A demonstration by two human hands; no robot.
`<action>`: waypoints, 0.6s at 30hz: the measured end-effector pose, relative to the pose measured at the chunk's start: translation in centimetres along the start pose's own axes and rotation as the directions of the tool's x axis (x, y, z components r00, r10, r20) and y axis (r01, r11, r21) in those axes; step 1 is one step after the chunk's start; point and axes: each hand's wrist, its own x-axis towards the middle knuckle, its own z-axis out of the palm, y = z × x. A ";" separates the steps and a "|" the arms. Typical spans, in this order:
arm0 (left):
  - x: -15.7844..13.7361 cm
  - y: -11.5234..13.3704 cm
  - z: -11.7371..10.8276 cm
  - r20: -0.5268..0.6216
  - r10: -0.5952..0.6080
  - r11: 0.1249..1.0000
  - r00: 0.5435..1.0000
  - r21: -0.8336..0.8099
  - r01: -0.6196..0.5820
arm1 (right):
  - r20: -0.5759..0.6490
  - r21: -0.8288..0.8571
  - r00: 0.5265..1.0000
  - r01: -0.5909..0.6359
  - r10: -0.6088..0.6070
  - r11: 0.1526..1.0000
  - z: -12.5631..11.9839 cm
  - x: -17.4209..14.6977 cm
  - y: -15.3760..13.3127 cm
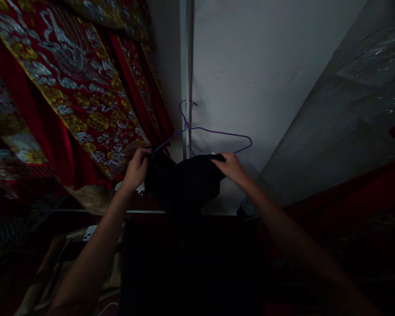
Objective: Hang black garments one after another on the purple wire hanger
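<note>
A black garment [187, 180] hangs between my two hands; its exact kind is too dark to tell. My left hand [137, 169] is closed on its upper left edge, beside the left arm of a purple wire hanger [222, 131]. On the other side, my right hand [229, 166] pinches the garment's upper right edge, just below the hanger's right end. The hanger's hook sits at a grey vertical pole [186, 79]. The left end of the hanger reaches the cloth near my left fingers; its lower bar is mostly hidden behind the garment.
Red embroidered cloth [81, 83] with gold and silver patterns hangs at the left. A pale wall [269, 57] stands behind the pole. Clear plastic sheeting [358, 96] covers something at the right. Lower left, a phone-like white object [89, 232] lies near beige items. The lower area is very dark.
</note>
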 end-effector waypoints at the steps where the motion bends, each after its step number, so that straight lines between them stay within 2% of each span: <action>1: 1.0 0.6 0.1 0.040 0.033 0.999 0.999 0.005 -0.034 | 0.035 0.030 0.999 0.010 -0.012 1.000 0.1 -0.4 0.1; 3: 2.7 1.3 0.2 0.112 0.074 0.993 0.991 0.083 -0.084 | 0.100 0.077 0.992 0.075 -0.083 0.994 0.1 -1.1 0.1; 5: 3.8 1.5 0.3 0.167 0.091 0.975 0.982 0.188 -0.123 | 0.072 0.077 0.982 0.169 -0.174 0.983 -0.5 -1.6 0.0; 7: 4.3 1.3 0.3 0.194 0.099 0.956 0.976 0.252 -0.147 | -0.097 0.036 0.970 0.227 -0.223 0.973 -1.7 -1.5 0.1; 9: 4.6 1.2 0.0 0.196 0.103 0.947 0.975 0.280 -0.156 | -0.286 0.000 0.938 0.206 -0.197 0.979 -3.5 -0.8 0.4; 10: 4.7 1.2 -0.3 0.194 0.106 0.944 0.975 0.288 -0.160 | -0.329 -0.006 0.930 0.171 -0.164 0.985 -4.5 -0.4 0.6; 11: 4.9 1.3 -0.7 0.194 0.115 0.941 0.974 0.293 -0.169 | -0.316 -0.004 0.941 0.129 -0.124 0.992 -5.7 0.1 0.7; 12: 5.1 1.4 -1.2 0.195 0.132 0.936 0.972 0.297 -0.187 | -0.248 0.003 0.965 0.085 -0.081 0.996 -6.8 0.6 0.7; 14: 5.7 1.6 -2.5 0.183 0.189 0.919 0.965 0.313 -0.239 | -0.003 0.041 1.000 -0.010 0.011 0.999 -8.9 1.2 0.3; 16: 6.4 1.5 -3.7 0.125 0.242 0.903 0.962 0.334 -0.270 | 0.241 0.111 0.966 -0.124 0.094 0.986 -10.2 1.4 -0.7; 18: 6.9 1.3 -4.2 0.046 0.200 0.932 0.979 0.301 -0.204 | 0.317 0.201 0.939 -0.204 0.133 0.958 -10.3 1.6 -1.9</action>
